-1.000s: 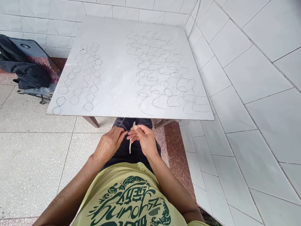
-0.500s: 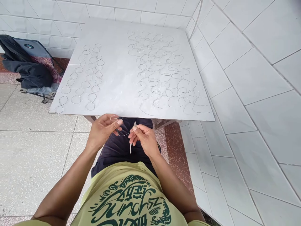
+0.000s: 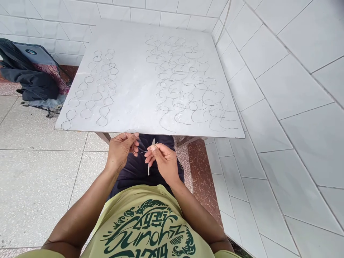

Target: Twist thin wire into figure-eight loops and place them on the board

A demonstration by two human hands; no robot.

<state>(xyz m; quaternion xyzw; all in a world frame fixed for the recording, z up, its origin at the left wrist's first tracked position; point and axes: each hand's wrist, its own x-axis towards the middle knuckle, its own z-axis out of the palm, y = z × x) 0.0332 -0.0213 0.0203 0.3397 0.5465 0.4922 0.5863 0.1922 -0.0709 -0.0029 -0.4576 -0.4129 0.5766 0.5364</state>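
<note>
My left hand [image 3: 120, 148] and my right hand [image 3: 162, 159] are close together over my lap, just below the near edge of a white table [image 3: 134, 82]. Both pinch a thin piece of wire [image 3: 139, 152] that runs between them and curls into a loop at the left fingers. A thin pale strip [image 3: 149, 165] hangs down from my right hand. On the table's left side lie several figure-eight wire loops [image 3: 94, 93] in rows. A spread of loose wavy wire pieces [image 3: 185, 82] covers its right side.
A white tiled wall [image 3: 282, 89] runs close along the table's right edge and behind it. A folding chair [image 3: 37, 79] with dark clothes and bags stands on the speckled floor at the left. Table legs [image 3: 103, 137] show under the near edge.
My left hand drew away to the left, pulling the wire into a loop, then came back in toward the right hand. The right hand stayed nearly in place.
</note>
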